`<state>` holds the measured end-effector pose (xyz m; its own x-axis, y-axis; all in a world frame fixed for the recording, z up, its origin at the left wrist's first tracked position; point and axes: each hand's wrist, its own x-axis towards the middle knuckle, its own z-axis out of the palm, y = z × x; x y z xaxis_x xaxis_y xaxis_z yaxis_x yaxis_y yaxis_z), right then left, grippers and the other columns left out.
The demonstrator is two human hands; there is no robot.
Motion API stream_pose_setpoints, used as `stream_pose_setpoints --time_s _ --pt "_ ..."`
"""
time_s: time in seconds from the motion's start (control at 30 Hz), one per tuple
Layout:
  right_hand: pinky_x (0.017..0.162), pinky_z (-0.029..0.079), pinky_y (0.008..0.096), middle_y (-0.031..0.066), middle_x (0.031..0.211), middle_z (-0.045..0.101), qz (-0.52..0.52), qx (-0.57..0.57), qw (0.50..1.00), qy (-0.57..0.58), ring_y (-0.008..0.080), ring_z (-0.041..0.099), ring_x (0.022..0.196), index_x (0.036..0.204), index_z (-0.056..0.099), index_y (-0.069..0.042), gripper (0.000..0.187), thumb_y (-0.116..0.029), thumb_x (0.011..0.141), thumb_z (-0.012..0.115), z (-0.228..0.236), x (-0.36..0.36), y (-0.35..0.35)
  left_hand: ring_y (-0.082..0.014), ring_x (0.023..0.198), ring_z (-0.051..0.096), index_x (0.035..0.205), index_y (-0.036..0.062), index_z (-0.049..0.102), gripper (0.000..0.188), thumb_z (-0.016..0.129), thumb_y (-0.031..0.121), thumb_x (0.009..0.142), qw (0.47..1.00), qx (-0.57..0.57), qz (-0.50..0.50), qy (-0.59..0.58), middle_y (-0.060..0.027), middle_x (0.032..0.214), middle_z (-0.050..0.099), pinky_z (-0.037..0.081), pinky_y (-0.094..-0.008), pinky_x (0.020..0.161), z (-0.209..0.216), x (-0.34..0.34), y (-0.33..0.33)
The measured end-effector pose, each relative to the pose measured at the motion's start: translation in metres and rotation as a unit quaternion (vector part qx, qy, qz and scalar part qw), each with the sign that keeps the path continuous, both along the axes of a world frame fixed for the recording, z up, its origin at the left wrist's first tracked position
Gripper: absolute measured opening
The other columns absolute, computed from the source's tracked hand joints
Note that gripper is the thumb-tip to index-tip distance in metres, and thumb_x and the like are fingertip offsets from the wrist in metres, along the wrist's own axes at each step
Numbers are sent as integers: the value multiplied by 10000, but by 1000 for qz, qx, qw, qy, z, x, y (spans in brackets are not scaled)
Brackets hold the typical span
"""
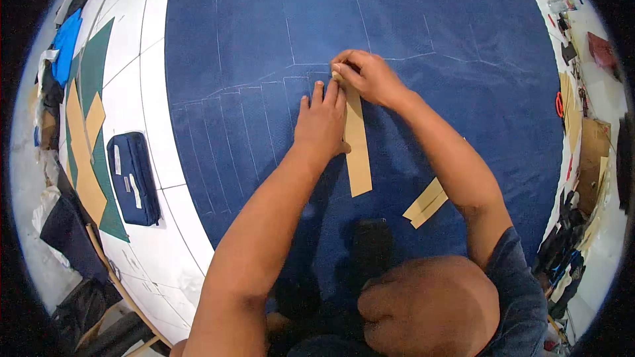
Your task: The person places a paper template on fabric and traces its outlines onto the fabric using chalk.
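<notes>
A large dark blue cloth is spread out under my hands, marked with thin white lines. On it lies a long tan paper strip, slightly slanted. My left hand rests flat along the strip's left edge, fingers stretched out and apart. At the strip's far end my right hand is closed in a pinch, close to the left fingertips. Something small and pale shows at its fingertips, too small to name. A shorter pair of tan paper strips lies on the cloth, partly behind my right forearm.
On the white tiled surface at left sits a dark blue zipped case. Beside it, tan paper pieces lie over a green sheet. Orange-handled scissors and brown card are at the right edge. My bent knee is close to the cloth.
</notes>
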<state>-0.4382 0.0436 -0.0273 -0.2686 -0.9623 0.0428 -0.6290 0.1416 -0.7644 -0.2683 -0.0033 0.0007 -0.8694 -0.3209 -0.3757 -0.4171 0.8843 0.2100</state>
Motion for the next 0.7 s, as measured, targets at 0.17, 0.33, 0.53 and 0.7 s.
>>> stream_pose_setpoints --time_s 0.17,0.33,0.53,0.7 --pt "782 545 426 162 971 723 -54 -5 997 -46 354 706 919 1085 660 -61 284 -322 1001 585 -2 -2 1 -383 1475 304 1551 8 252 1261 935 459 591 1000 4 -12 -4 -167 1596 307 380 -504 1151 -1 -1 -4" --pt "744 542 357 137 902 718 -38 -18 999 -14 246 702 824 1107 627 -38 268 -284 1002 610 -6 0 2 -381 1470 319 1555 6 243 1262 924 477 604 1000 -10 -16 3 -163 1604 297 381 -503 1152 -2 1 -4" --pt "692 540 357 120 842 704 -22 -44 999 -10 234 695 754 1081 620 -46 217 -234 977 653 -8 1 5 -385 1473 314 1557 10 240 1271 928 477 596 1000 -4 -15 9 -163 1615 280 373 -510 1160 -2 2 -3" --pt "687 541 354 116 826 701 -38 -41 998 -14 239 692 740 1065 617 -50 198 -224 975 648 -11 2 2 -389 1476 307 1559 10 233 1283 932 474 588 1000 3 -13 -1 -164 1617 273 370 -525 1159 -4 2 -3"
